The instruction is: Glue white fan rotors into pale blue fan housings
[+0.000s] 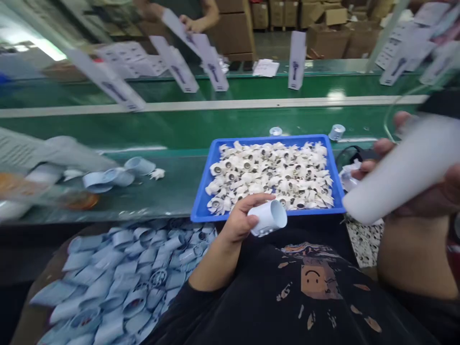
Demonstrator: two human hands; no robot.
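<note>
Black printed T-shirt (309,292) fills the bottom of my view; left hand (239,220) curled firmly around a short white plastic cylinder (269,217), held over the near edge of a blue tray (269,139); right hand (426,203) closed on a longer white tube (402,167), motion-blurred, right of the tray; tray heaped with ragged white pieces with metal centres (273,175); pale blue sleeves (118,273) piled lower left; green conveyor belt (179,127) beyond; co-worker's hand (187,21) holding a flat white box (176,26) across it.

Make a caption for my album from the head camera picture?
Left hand holds a short white tube by a blue tray; right hand holds a longer white tube.
</note>
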